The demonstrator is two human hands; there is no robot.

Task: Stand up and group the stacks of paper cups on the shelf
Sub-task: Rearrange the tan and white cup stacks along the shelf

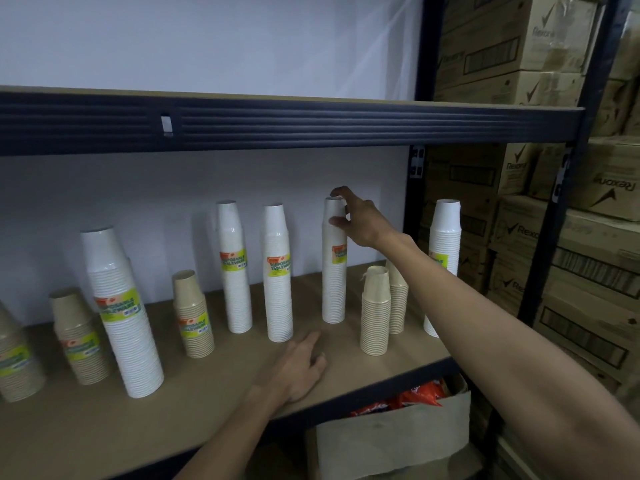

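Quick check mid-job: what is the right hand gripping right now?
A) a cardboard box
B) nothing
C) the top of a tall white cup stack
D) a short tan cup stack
C: the right hand has its fingers and thumb curled round the top of a tall white cup stack that stands upright on the shelf.

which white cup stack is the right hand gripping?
The fourth white stack from the left, just left of the paired tan stacks; only this one has the right hand pinching its top.
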